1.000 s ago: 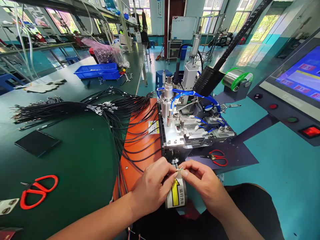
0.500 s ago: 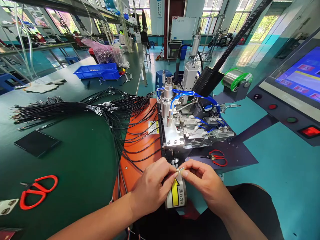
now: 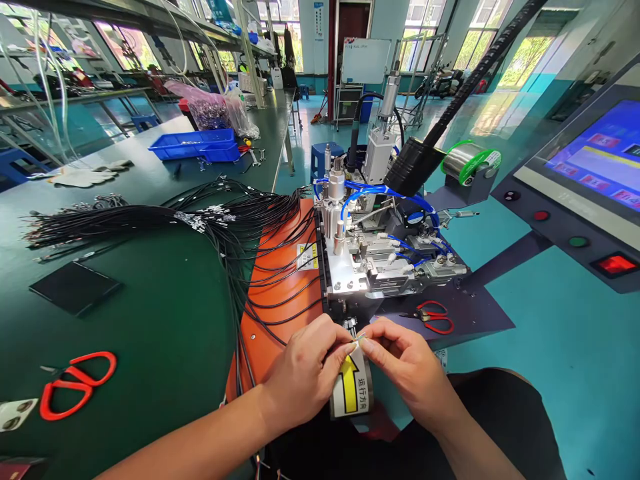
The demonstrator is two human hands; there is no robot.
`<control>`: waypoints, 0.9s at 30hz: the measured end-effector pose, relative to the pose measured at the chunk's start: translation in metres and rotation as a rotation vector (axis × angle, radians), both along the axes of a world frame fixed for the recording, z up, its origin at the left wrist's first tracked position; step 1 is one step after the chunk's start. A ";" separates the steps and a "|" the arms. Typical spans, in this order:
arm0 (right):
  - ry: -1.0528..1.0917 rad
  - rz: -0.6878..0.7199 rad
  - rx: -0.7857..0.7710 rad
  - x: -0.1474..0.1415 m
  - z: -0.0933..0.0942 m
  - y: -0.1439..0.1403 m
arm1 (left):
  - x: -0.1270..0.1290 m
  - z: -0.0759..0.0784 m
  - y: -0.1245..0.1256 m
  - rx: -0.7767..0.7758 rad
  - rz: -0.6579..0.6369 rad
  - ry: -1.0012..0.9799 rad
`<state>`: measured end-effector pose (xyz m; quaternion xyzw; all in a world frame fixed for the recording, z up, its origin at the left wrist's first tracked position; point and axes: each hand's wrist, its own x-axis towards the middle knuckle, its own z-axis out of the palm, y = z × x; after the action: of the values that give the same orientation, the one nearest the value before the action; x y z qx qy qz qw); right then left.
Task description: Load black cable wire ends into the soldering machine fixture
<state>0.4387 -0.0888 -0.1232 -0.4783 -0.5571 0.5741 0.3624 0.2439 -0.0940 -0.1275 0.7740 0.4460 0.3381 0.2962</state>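
Note:
My left hand point(image 3: 313, 363) and my right hand point(image 3: 406, 363) meet fingertip to fingertip above the front of the machine's feed wheel. Between them is a small, thin, pale wire end point(image 3: 360, 339), mostly covered by the fingers. Thumb and forefinger of each hand are pinched on it. Just below lies the curved wheel with a white label and yellow arrow point(image 3: 350, 390). A small metal fitting point(image 3: 351, 325) shows right behind the fingertips. Black cables point(image 3: 280, 303) lie over the orange plate point(image 3: 265, 333) to the left of my left hand.
The soldering machine point(image 3: 385, 247) stands ahead, with a solder spool point(image 3: 470, 163) and control screen point(image 3: 600, 153) at right. Red-handled scissors point(image 3: 437, 317) lie on its base, another red pair point(image 3: 77, 383) on the green mat. Farther off are a cable bundle point(image 3: 125, 220) and blue tray point(image 3: 195, 143).
My right fingertips have shifted slightly left, closer to the left ones, and less of the pale wire end shows. The view has moved a little.

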 end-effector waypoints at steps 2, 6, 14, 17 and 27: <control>-0.064 0.013 0.056 0.002 0.002 0.001 | 0.000 0.000 0.000 -0.001 -0.003 0.001; -0.153 0.032 0.147 0.005 0.005 0.002 | 0.000 0.000 0.000 0.000 -0.006 -0.005; -0.172 0.022 0.220 0.003 0.004 0.000 | 0.001 0.002 0.000 -0.021 0.005 -0.009; -0.181 0.017 0.259 0.002 0.003 -0.001 | 0.001 0.001 0.000 -0.014 0.003 -0.004; -0.285 0.120 0.359 0.009 0.011 0.003 | 0.001 0.000 -0.001 0.017 -0.001 0.024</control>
<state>0.4475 -0.0853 -0.1117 -0.4486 -0.7232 0.4129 0.3244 0.2453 -0.0952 -0.1271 0.7806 0.4463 0.3324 0.2845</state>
